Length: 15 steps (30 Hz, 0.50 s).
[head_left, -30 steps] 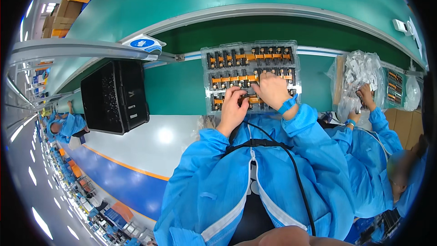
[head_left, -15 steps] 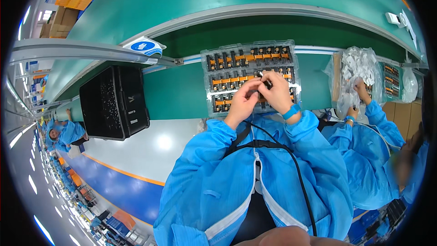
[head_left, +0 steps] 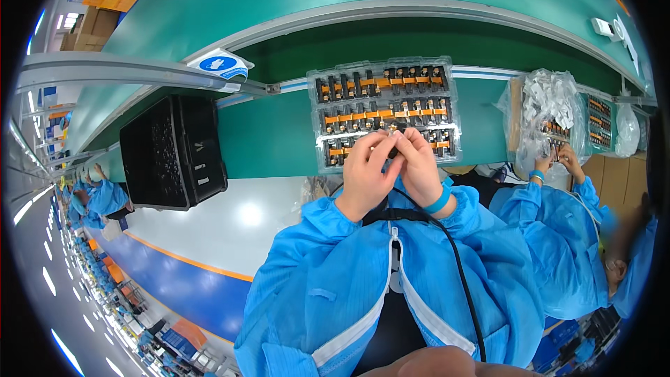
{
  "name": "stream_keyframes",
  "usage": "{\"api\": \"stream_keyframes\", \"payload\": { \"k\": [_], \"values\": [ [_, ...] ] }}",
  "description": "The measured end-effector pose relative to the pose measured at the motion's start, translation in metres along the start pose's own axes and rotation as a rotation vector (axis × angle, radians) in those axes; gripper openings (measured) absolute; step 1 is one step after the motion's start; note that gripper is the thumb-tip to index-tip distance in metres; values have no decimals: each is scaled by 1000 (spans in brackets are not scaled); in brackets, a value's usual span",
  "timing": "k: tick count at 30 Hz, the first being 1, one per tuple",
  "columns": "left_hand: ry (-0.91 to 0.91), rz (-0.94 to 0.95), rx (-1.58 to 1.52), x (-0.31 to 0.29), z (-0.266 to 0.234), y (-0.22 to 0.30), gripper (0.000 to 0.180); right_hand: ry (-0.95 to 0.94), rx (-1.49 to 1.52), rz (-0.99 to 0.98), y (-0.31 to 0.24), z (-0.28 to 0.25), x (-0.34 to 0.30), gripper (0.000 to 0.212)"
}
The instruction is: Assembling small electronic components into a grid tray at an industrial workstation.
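A clear plastic tray (head_left: 453,73) lies on the green bench, holding three rows of small black parts crossed by orange strips. Over its near edge, my left hand (head_left: 368,171) and my right hand (head_left: 420,167) meet with their fingertips pinched together. Between them is a small dark part (head_left: 393,128) with a brassy tip, mostly covered by the fingers. Both hands grip it, and they hide some of the tray's nearest row. A blue band (head_left: 438,199) circles my right wrist.
At the left stands a black bin (head_left: 185,160) with tiny bits inside. A metal rail (head_left: 391,7) edges the raised shelf beyond the tray. To the right, a co-worker's hands (head_left: 558,160) work beside a plastic bag of white pieces (head_left: 548,101) and another filled tray (head_left: 600,122).
Both my hands have drawn back toward me, down from the middle row, with the small part still between them. The co-worker's hands have come together.
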<state>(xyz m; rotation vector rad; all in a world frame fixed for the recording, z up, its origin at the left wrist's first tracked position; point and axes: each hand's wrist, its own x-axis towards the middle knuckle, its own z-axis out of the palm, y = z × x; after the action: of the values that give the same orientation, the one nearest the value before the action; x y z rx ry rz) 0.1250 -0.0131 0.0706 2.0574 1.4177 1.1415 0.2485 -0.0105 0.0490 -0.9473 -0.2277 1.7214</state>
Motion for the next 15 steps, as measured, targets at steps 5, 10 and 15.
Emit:
{"api": "stream_keyframes", "payload": {
  "k": [5,10,15],
  "values": [
    [-4,-44,99,1,-7,9,43,1,-24,-92,10,6,0,16],
    [-26,-106,44,4,-17,10,37,-48,-218,-234,11,2,-4,23],
    [-161,-530,-628,0,-30,-7,31,-262,-152,-282,4,8,-12,21]
  ]
}}
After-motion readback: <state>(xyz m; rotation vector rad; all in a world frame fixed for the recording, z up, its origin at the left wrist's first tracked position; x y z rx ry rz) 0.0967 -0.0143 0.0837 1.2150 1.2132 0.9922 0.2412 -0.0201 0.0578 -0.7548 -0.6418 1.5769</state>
